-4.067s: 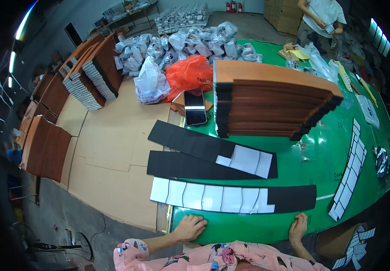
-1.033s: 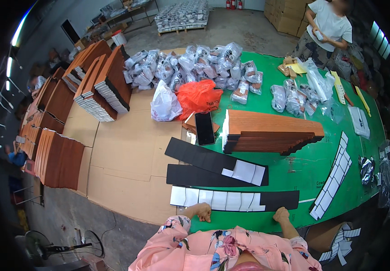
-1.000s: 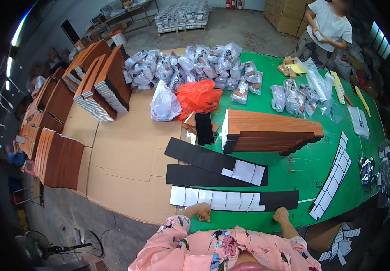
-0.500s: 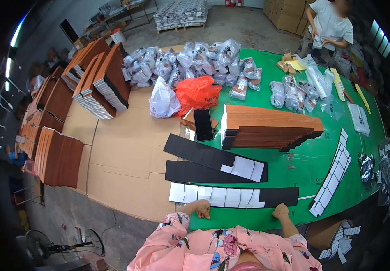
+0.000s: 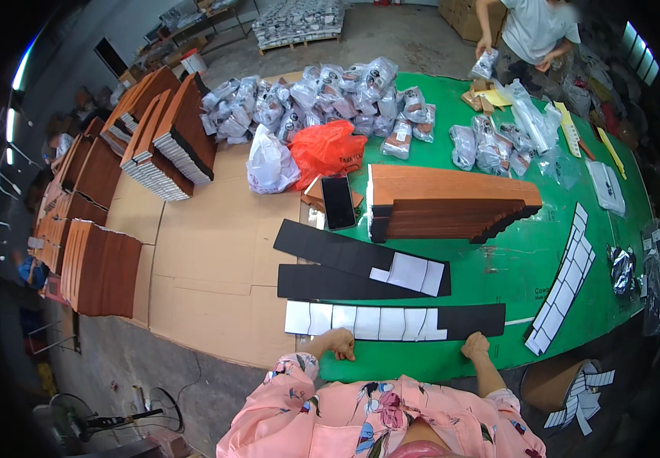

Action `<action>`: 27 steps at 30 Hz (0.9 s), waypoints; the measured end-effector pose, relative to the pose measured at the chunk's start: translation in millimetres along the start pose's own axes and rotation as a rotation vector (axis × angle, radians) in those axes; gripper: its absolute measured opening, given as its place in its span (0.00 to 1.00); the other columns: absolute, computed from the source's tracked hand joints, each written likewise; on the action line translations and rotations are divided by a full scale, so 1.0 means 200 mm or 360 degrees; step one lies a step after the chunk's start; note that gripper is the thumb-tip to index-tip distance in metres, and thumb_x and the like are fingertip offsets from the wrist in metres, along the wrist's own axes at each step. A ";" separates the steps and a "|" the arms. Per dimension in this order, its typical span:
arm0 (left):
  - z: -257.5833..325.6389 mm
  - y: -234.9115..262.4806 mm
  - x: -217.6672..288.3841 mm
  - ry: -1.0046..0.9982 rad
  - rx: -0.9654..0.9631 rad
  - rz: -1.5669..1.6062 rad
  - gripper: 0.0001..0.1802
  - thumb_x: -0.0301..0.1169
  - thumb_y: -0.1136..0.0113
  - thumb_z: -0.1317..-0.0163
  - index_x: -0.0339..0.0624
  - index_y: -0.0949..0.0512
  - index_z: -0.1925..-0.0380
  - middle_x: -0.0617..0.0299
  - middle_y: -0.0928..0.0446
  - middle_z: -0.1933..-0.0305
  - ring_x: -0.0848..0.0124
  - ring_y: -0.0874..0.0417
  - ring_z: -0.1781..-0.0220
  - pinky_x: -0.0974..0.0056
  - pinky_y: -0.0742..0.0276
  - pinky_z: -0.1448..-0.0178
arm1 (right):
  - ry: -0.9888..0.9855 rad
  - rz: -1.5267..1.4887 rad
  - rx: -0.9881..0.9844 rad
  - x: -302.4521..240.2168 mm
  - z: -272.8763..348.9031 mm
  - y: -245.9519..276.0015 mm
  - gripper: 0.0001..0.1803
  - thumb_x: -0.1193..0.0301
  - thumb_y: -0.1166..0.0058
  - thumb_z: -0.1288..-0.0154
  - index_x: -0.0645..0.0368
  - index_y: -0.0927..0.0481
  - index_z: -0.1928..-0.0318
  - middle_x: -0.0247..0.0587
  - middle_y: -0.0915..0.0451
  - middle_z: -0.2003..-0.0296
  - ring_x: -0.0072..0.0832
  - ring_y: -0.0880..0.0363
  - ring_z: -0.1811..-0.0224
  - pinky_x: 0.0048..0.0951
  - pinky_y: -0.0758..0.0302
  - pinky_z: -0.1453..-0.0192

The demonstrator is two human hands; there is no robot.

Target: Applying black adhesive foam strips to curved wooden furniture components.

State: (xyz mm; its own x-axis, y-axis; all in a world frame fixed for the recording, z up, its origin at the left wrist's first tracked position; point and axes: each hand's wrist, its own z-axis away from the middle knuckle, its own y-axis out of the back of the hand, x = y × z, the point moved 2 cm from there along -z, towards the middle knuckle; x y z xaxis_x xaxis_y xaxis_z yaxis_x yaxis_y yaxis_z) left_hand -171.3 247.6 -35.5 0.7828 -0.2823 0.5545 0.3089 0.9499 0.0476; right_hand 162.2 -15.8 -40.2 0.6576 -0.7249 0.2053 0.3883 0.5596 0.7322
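Observation:
A long black strip (image 5: pixel 471 321), most of its top covered with white rectangular pieces (image 5: pixel 368 322), lies on the green tabletop in front of me. My left hand (image 5: pixel 337 343) rests at its near edge, fingers curled in. Near the strip's bare right end, my right hand (image 5: pixel 476 346) is also closed, by the near edge. Whether either hand pinches anything is hidden by the curled fingers. Just beyond, two more black strips partly overlap: an upper one (image 5: pixel 326 242) with white pieces at its right end, and a plain lower one (image 5: pixel 322 282).
Behind the strips stand brown panels (image 5: pixel 452 187) and a phone (image 5: pixel 337 202). Red (image 5: pixel 326 153) and white (image 5: pixel 271 162) bags sit before bagged parts (image 5: pixel 314 95). Panel stacks (image 5: pixel 101 267) are left; a white-pieced strip (image 5: pixel 559 282) is right. A co-worker (image 5: pixel 536 34) stands far right.
The whole view has shifted slightly. Both my hands keep their places at the strip. The co-worker's hands have moved apart, one carrying a small bagged item leftward.

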 end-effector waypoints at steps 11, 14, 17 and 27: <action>0.31 -0.54 -0.09 -0.0212 0.1334 0.0107 0.10 0.31 0.45 0.41 0.40 0.21 0.63 0.47 0.20 0.65 0.52 0.18 0.63 0.56 0.24 0.59 | -0.0103 -0.0747 0.0245 0.03 0.05 0.09 0.19 0.71 0.53 0.50 0.68 0.30 0.56 0.60 0.26 0.57 0.54 0.27 0.51 0.48 0.29 0.46; 0.31 -0.58 -0.05 -0.0110 0.1263 0.0244 0.09 0.30 0.45 0.42 0.39 0.21 0.63 0.47 0.20 0.65 0.53 0.18 0.63 0.57 0.24 0.59 | -0.0112 -0.0907 0.0146 0.16 0.09 0.05 0.18 0.68 0.52 0.47 0.66 0.26 0.56 0.60 0.26 0.53 0.52 0.26 0.49 0.46 0.28 0.46; 0.37 -0.54 -0.01 -0.0113 0.1347 0.0397 0.09 0.29 0.45 0.42 0.38 0.21 0.63 0.47 0.20 0.65 0.55 0.18 0.63 0.58 0.24 0.59 | 0.0107 -0.0819 0.0083 0.07 0.14 0.25 0.15 0.68 0.51 0.45 0.61 0.23 0.58 0.56 0.22 0.58 0.49 0.23 0.53 0.45 0.26 0.49; 0.29 0.22 0.13 -0.0586 0.2009 0.0758 0.12 0.30 0.45 0.37 0.37 0.24 0.55 0.62 0.21 0.61 0.76 0.22 0.61 0.69 0.26 0.59 | 0.1132 -0.1155 0.0607 -0.57 0.20 0.60 0.10 0.72 0.53 0.40 0.55 0.21 0.60 0.47 0.20 0.61 0.45 0.22 0.59 0.44 0.25 0.55</action>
State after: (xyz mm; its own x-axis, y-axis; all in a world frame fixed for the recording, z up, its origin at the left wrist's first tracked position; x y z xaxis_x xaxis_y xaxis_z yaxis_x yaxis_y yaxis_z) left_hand -168.1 289.7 29.2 0.4277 -0.0387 0.9031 -0.7862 0.4770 0.3928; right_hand 108.7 117.9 51.2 0.6233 -0.3651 -0.6915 0.6898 -0.1596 0.7061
